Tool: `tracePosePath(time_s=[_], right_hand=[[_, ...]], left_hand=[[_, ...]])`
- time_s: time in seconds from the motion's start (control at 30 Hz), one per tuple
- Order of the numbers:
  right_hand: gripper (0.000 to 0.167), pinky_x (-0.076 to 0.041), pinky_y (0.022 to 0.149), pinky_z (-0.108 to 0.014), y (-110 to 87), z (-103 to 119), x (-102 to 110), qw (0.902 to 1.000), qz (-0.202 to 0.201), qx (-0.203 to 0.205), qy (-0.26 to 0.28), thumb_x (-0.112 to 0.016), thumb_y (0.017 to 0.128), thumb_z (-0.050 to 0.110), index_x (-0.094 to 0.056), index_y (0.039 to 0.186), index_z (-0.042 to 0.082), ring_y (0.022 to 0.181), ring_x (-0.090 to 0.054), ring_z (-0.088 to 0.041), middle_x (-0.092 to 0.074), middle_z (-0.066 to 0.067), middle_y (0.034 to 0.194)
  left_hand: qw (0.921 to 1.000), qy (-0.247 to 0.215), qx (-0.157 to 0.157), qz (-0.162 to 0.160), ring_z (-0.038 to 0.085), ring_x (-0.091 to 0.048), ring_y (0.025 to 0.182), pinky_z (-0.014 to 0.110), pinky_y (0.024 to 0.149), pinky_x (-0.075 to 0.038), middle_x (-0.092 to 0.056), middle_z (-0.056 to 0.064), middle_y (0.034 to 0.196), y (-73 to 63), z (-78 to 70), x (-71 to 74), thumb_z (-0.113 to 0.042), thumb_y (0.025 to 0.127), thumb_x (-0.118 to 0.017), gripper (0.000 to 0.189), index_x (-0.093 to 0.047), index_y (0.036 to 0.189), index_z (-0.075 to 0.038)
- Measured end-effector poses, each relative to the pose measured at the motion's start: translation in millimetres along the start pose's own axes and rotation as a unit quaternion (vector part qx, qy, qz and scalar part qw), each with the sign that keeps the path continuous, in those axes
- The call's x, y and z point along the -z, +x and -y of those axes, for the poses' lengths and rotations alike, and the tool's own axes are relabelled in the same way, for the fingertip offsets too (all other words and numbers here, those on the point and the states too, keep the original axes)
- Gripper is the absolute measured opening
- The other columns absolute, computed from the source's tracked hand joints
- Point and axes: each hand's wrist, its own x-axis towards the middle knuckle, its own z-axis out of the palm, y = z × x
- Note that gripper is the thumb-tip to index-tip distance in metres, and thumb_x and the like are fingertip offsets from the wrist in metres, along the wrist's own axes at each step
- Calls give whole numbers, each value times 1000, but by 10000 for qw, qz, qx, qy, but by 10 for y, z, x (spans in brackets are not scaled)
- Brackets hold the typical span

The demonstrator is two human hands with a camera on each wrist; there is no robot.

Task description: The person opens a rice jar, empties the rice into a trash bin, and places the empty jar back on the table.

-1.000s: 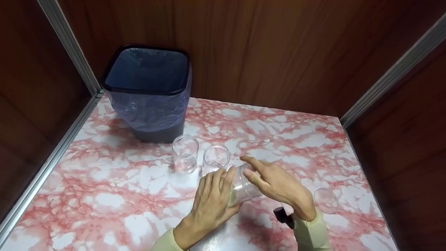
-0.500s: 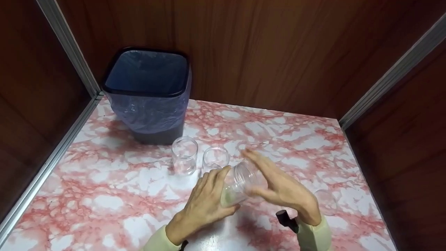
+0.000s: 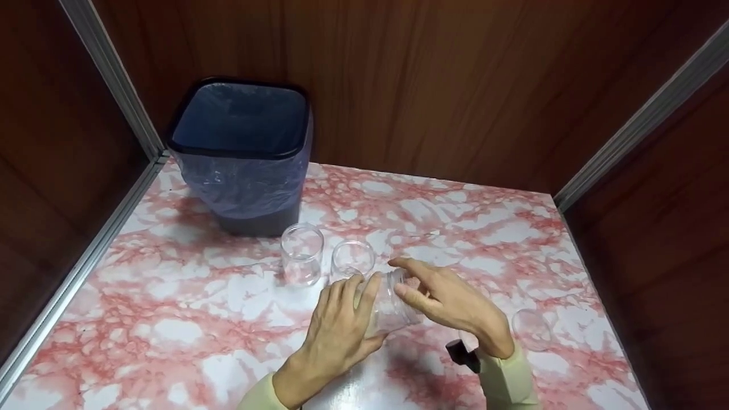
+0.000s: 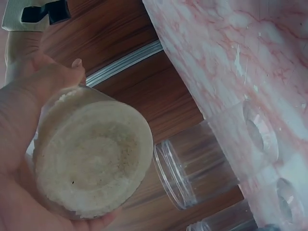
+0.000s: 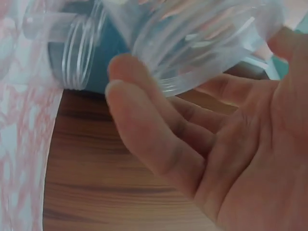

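My left hand (image 3: 340,333) grips a clear plastic jar (image 3: 387,310) held tilted above the table, its mouth facing right. The jar's base (image 4: 96,154) looks cream-coloured and grainy in the left wrist view; whether that is its contents is unclear. At the mouth end is my right hand (image 3: 455,302), fingers loosely bent beside the threaded rim (image 5: 180,86), with no clear grip on it. Two more clear jars stand lidless on the table: one on the left (image 3: 302,259), another (image 3: 353,259) partly hidden behind my left hand.
A lined waste bin (image 3: 253,188) stands at the back left, close behind the jars. On the right of the pink marbled table (image 3: 495,228) lies a round clear lid (image 3: 532,329). Wood-patterned panels (image 3: 427,85) enclose the back and sides.
My right hand swung out from the jar's mouth, blurred, and has come back against it. The jar in my left hand tilted slightly and returned. The standing jars stayed put.
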Motion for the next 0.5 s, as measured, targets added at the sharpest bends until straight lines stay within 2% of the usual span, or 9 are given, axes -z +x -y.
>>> tracePosePath(time_s=[0.13,0.2,0.27,0.37,0.4,0.5], right_hand=[[62,-55,80,-30,-38,-9,44,9978,243,599,155,-64,92,41,-40,148,25,102,-62,-12,-58,0,132],[70,-54,90,-34,-48,-27,45,9949,283,956,143,-68,90,40,-36,150,22,118,-58,-17,-51,-1,143],[79,-47,104,-41,-51,-48,30,9927,297,1154,168,-70,88,40,-30,153,19,134,-48,-21,-40,-2,155],[87,-35,114,-52,-50,-64,-12,9943,75,1021,292,-70,88,38,-21,157,16,147,-30,-29,-24,-6,163],[87,-33,114,-53,-45,-65,-27,9954,-70,902,298,-69,89,38,-19,157,17,147,-30,-30,-23,-7,163],[80,-48,100,-48,-38,-43,-68,9986,-380,344,149,-62,93,42,-18,158,21,128,-52,-31,-33,-11,156]], left_hand=[[9974,-654,19,287,22,-58,94,35,81,-51,-57,9,118,-3,91,-20,-59,56,-86,107,-45,139,-7],[9944,-947,44,466,19,-58,93,33,80,-51,-57,6,117,-3,132,-39,-60,57,-85,107,-44,140,-8],[9919,-1144,93,545,18,-57,91,31,78,-50,-58,5,115,-7,157,-63,-60,57,-85,107,-44,141,-7],[9936,-1036,97,442,19,-57,90,31,77,-50,-58,5,113,-13,150,-84,-60,57,-85,106,-45,140,-7],[9949,-924,102,383,19,-57,90,32,78,-49,-58,5,113,-13,138,-88,-61,57,-85,106,-46,139,-7],[9988,-456,15,183,22,-58,93,34,80,-50,-58,7,114,-7,94,-85,-60,54,-86,106,-47,138,-8]])
